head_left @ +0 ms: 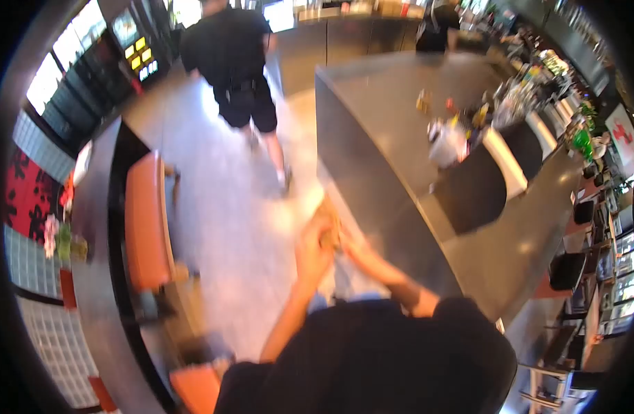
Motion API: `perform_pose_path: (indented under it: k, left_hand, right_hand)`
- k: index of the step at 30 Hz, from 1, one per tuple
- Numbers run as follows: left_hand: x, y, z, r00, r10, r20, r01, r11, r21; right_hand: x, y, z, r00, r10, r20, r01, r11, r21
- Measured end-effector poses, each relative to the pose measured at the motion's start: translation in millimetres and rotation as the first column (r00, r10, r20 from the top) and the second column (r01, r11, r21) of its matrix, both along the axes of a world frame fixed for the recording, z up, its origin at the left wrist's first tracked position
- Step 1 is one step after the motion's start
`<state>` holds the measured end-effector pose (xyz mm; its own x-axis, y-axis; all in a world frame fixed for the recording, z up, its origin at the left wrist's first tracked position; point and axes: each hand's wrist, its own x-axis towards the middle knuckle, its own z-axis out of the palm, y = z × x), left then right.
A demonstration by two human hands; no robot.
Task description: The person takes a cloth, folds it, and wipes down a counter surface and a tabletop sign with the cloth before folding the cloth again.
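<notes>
Both of my hands are together in front of my body, over the walkway floor. My left hand (315, 247) has its fingers curled round a small brownish object (328, 238) that is too blurred to name. Against the other side of that object lies my right hand (355, 247), its fingers pointing up and smeared by motion. Whether the right fingers grip the object or only touch it cannot be made out.
A person in black (237, 69) walks ahead on the left. A grey partition (379, 172) runs along my right. Orange seats (149, 221) line the left side. Behind the counter (393, 76) stands another person (437, 29).
</notes>
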<state>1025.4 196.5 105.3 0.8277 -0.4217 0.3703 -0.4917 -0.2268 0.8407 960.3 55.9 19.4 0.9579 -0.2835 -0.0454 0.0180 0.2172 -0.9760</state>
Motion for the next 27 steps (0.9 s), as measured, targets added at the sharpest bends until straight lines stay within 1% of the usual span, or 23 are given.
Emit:
perform_pose_path:
  k: [1,2,3,4,5,7,8,9,10,11,13,14,15,17,18,20,22,24,25,27]
  left_hand:
    - [8.9,0.5,10.2,0.997,-0.056,0.050,0.055,0.998,0.033]
    - [20.9,4.4,7.7,0.990,-0.119,0.076,0.117,0.993,0.036]
    - [34.5,8.3,-1.4,0.980,-0.199,0.016,0.198,0.979,0.055]
    - [46.5,11.7,-3.7,0.974,-0.224,-0.002,0.224,0.972,0.067]
    - [61.6,15.2,-9.2,0.959,-0.277,-0.054,0.278,0.960,0.031]
    - [93.7,23.9,-6.5,0.957,-0.289,-0.036,0.291,0.955,0.051]
    - [109.8,22.2,-10.8,0.957,-0.288,-0.031,0.289,0.956,0.047]
    - [127.2,22.3,-7.9,0.956,-0.244,-0.165,0.246,0.969,-0.008]
    - [145.1,19.8,-8.0,0.933,-0.203,-0.297,0.195,0.979,-0.057]
    - [164.2,16.7,-12.7,0.934,-0.199,-0.296,0.191,0.980,-0.057]
    - [203.3,7.5,-22.1,0.974,-0.037,-0.225,0.041,0.999,0.013]
    - [224.8,1.3,-26.7,0.989,0.009,-0.145,-0.009,1.000,0.001]
    - [247.7,-5.3,-27.2,0.990,0.015,-0.142,-0.015,1.000,0.004]
    - [293.0,-16.7,-23.8,0.984,0.052,-0.168,-0.048,0.999,0.023]
    - [317.0,-24.9,-19.3,0.989,0.049,-0.138,-0.050,0.999,-0.002]
    - [371.9,-39.3,-24.3,0.992,0.049,-0.116,-0.047,0.999,0.018]
    - [412.5,-47.8,-16.3,0.992,0.043,-0.122,-0.039,0.999,0.038]
    - [461.2,-57.3,-9.2,0.947,0.068,-0.315,-0.080,0.996,-0.026]
    - [482.5,-55.2,-9.7,0.946,0.064,-0.318,-0.075,0.997,-0.024]
    - [526.2,-51.2,-14.7,0.850,0.051,-0.525,-0.211,0.945,-0.250]
  right_hand:
    - [12.9,16.8,30.3,0.999,0.050,0.002,-0.048,0.954,0.297]
    - [24.9,28.7,49.4,1.000,-0.001,0.007,-0.002,0.935,0.354]
    - [37.5,34.5,61.4,0.999,-0.043,0.001,0.038,0.909,0.415]
    - [52.3,38.1,68.4,0.998,-0.050,-0.026,0.056,0.888,0.457]
    - [66.6,40.4,70.5,0.997,-0.054,-0.063,0.078,0.860,0.504]
    - [101.4,43.5,62.5,0.999,-0.022,-0.047,0.042,0.874,0.485]
    - [117.4,40.0,52.7,0.997,-0.024,-0.077,0.057,0.887,0.458]
    - [134.9,37.9,47.0,0.994,-0.027,-0.108,0.072,0.898,0.435]
    - [151.8,32.7,41.0,0.993,0.069,-0.100,-0.022,0.912,0.409]
    - [169.9,32.5,33.8,0.992,0.073,-0.099,-0.026,0.912,0.409]
    - [212.4,35.8,33.1,0.974,0.070,-0.217,0.036,0.892,0.451]
    - [234.6,33.2,32.4,0.968,0.115,-0.221,0.002,0.885,0.465]
    - [259.7,28.4,31.0,0.968,0.121,-0.218,-0.005,0.884,0.468]
    - [307.2,19.9,26.9,0.993,0.084,-0.081,-0.028,0.844,0.536]
    - [330.0,15.2,21.7,0.993,0.090,-0.076,-0.033,0.834,0.551]
    - [388.5,-4.3,10.7,0.993,0.117,-0.018,-0.091,0.850,0.519]
    - [425.1,-17.5,24.9,0.992,0.129,-0.005,-0.108,0.853,0.510]
    - [466.0,-38.3,44.2,0.986,0.166,-0.006,-0.154,0.930,0.333]
    - [485.8,-47.3,57.0,0.987,0.161,-0.008,-0.149,0.930,0.335]
    - [525.9,-66.9,76.9,0.969,0.232,-0.088,-0.198,0.937,0.289]
